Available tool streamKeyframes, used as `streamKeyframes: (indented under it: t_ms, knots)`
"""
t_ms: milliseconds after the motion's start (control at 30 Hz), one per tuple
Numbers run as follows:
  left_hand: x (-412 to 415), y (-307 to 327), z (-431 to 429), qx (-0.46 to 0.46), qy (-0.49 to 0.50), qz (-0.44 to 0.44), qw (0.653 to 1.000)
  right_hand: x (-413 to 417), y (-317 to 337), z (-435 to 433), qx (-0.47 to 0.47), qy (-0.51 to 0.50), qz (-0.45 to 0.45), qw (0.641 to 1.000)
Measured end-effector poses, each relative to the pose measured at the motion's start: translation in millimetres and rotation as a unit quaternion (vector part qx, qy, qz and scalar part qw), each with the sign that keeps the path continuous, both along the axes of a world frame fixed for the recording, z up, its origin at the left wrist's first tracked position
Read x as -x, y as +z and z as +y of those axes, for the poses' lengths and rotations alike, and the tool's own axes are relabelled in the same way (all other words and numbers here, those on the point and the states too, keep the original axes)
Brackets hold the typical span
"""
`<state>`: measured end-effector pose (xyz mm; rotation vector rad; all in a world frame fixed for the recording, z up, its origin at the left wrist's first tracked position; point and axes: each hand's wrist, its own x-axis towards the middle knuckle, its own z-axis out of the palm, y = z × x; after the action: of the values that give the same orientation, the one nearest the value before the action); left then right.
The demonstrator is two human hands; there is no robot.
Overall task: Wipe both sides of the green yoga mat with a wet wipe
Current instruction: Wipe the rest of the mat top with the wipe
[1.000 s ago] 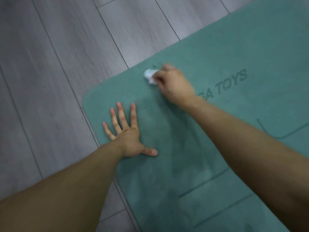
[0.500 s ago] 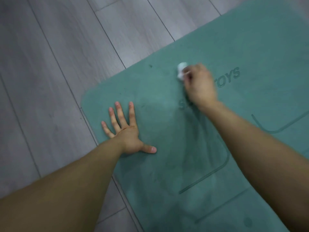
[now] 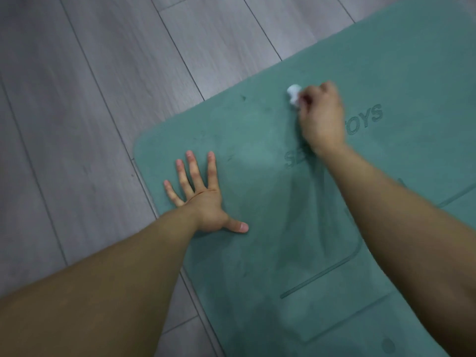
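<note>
Grey floor (image 3: 77, 99), left hand (image 3: 203, 206) splayed flat on mat (image 3: 257, 266), right fingers (image 3: 313, 99) pinching wipe (image 3: 294, 95)

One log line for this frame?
step: wipe | left hand flat on mat | right hand grips wipe on mat | printed side up

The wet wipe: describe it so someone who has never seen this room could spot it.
Start at the green yoga mat spread on the grey plank floor. Near its far edge, the right hand pinches a small crumpled white wet wipe against the mat. It is the only white thing there.
</note>
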<state>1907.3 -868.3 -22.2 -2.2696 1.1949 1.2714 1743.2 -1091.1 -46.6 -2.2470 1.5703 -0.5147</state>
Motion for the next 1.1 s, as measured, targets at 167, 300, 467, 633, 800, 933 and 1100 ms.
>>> streamKeyframes:
  t_ms: [167, 300, 467, 633, 800, 933, 1100]
  knots:
    - [0, 0, 0, 0.002, -0.001, -0.008, 1.000, -41, -8, 44, -0.041, 0.038, -0.045, 0.997]
    - [-1, -1, 0, 0.001, -0.001, -0.012, 1.000, -54, -6, 101, -0.023, 0.299, -0.043, 0.953]
    - [-2, -4, 1, 0.010, -0.003, -0.014, 1.000, -14, 2, 131, 0.046, 0.145, -0.101, 0.983]
    - [-2, -8, 0, 0.015, -0.004, -0.018, 1.000, 13, -27, 180, 0.057, 0.098, -0.016, 0.993]
    - [-1, -15, 7, 0.055, -0.005, -0.038, 0.998, 10, -33, 180, 0.072, 0.103, -0.013, 0.992]
    - [-11, -27, 25, 0.229, 0.075, -0.003, 0.970, 10, -39, 178, 0.084, 0.091, -0.022, 0.992]
    - [-10, -24, 24, 0.560, 0.153, -0.117, 0.806, 10, -44, 177, 0.105, 0.086, -0.022, 0.991]
